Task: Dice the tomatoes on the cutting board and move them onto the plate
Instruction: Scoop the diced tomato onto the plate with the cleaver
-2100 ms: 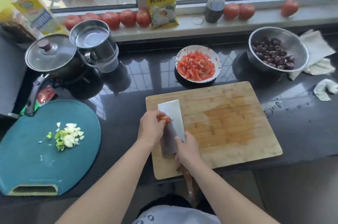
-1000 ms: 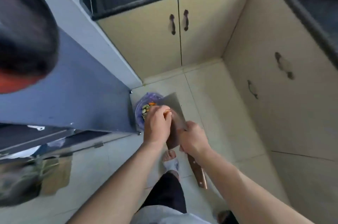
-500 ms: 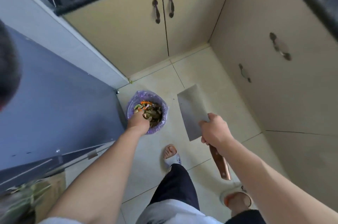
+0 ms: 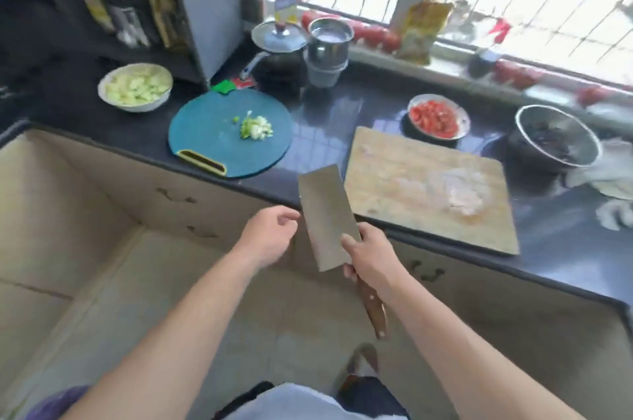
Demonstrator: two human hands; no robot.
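Head view: right hand (image 4: 371, 257) grip clasps cleaver (image 4: 325, 214) upright; left hand (image 4: 269, 236) loose, empty.

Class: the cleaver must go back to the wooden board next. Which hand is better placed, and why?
Right. The right hand already grips the cleaver beside the board; the left hand is empty and farther away.

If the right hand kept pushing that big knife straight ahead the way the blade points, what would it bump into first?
The right hand holds the cleaver with its blade pointing up-left, toward the counter's front edge. It would probably pass the wooden cutting board on its left side and reach the teal board, though depth is unclear.
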